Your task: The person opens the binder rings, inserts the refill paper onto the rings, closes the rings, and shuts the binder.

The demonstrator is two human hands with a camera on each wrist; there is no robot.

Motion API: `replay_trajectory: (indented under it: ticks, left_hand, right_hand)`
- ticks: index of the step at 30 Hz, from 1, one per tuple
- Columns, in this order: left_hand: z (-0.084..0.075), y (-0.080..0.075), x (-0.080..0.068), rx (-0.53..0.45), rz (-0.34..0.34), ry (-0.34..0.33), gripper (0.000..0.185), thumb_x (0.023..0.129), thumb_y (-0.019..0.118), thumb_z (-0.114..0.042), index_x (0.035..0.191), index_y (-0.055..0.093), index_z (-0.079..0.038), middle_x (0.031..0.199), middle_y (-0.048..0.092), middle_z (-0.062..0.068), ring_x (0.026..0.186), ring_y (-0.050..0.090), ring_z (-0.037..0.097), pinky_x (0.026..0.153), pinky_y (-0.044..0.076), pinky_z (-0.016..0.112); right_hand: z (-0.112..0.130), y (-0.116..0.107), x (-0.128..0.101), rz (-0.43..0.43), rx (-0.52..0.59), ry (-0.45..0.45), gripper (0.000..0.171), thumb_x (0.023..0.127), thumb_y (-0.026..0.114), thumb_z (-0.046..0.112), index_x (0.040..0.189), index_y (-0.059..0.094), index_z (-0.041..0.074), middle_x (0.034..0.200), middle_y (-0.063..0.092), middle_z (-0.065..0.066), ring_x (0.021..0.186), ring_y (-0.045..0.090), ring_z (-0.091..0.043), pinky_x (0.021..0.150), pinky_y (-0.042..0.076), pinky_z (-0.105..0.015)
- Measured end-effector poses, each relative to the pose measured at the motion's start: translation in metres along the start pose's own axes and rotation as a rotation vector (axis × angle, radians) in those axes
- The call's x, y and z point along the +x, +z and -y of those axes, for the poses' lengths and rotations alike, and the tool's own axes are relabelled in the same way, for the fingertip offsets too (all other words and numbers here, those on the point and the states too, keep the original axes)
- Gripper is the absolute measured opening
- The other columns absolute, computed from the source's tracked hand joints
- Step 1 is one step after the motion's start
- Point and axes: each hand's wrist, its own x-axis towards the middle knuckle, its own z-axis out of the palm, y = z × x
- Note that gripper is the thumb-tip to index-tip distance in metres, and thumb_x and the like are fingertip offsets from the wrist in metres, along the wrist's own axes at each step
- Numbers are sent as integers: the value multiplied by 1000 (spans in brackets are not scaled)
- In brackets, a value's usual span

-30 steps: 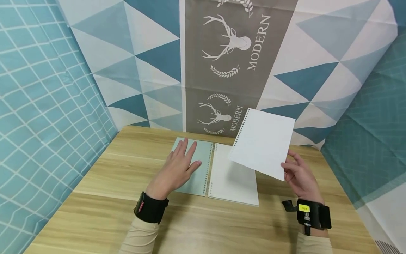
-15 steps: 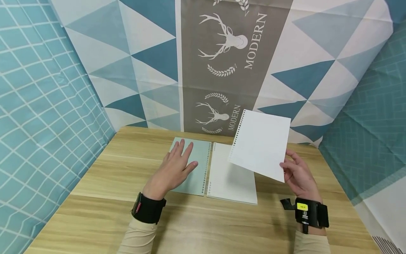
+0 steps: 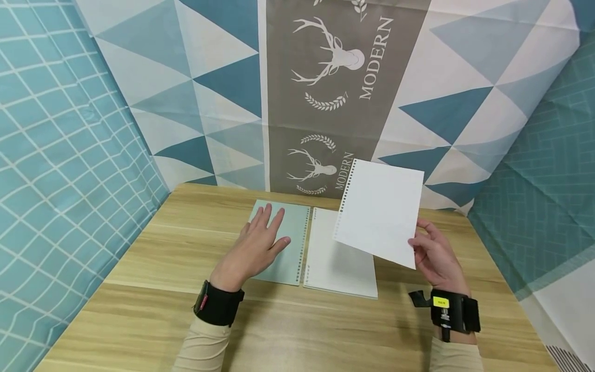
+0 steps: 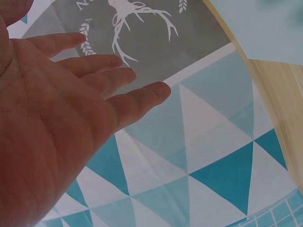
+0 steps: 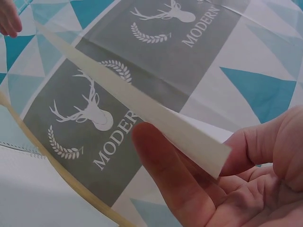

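My right hand pinches a white loose-leaf sheet by its lower right edge, thumb on the near face. The sheet is raised and tilted, with a row of punched holes down its left side. In the right wrist view the sheet shows nearly edge-on between thumb and fingers. Below it lies a stack of white punched paper, partly covered. Left of that stack is a pale green punched cover. My left hand hovers over the cover with fingers spread, holding nothing; the left wrist view shows its palm.
Both paper pieces lie on a wooden table, hole rows facing each other across a narrow gap. A patterned cloth backdrop rises behind the table's far edge. A blue checked cloth hangs at the left, a teal one at the right.
The head view has shifted slightly. The held sheet has drifted a little to the left, still pinched in my right hand. My left hand keeps about the same place over the green cover.
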Motion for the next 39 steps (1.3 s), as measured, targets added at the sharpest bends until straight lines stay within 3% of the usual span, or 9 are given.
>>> replay_trajectory:
  ticks: [15, 24, 39]
  left_hand:
    - [-3, 2, 1, -4, 48, -22, 73, 105, 53, -41, 164, 20, -12, 170, 10, 23, 159, 7, 41, 119, 22, 70]
    - [-8, 8, 4, 18, 69, -2, 73, 105, 55, -41, 163, 22, -12, 169, 14, 25, 158, 14, 43, 118, 26, 70]
    - [-16, 27, 10, 44, 124, 15, 72, 104, 54, -43, 163, 25, -14, 169, 16, 23, 158, 15, 41, 117, 28, 69]
  right_hand:
    - [-6, 14, 5, 40, -100, 39, 33, 102, 37, -11, 130, 34, 6, 97, 79, -2, 77, 77, -11, 69, 62, -29]
    - [-13, 21, 9, 14, -202, 87, 37, 101, 40, -9, 133, 32, 8, 100, 79, -2, 78, 77, -11, 68, 62, -32]
    - [-21, 25, 14, -10, -219, 147, 41, 98, 40, -12, 133, 27, 7, 103, 78, -2, 83, 77, -11, 72, 62, -31]
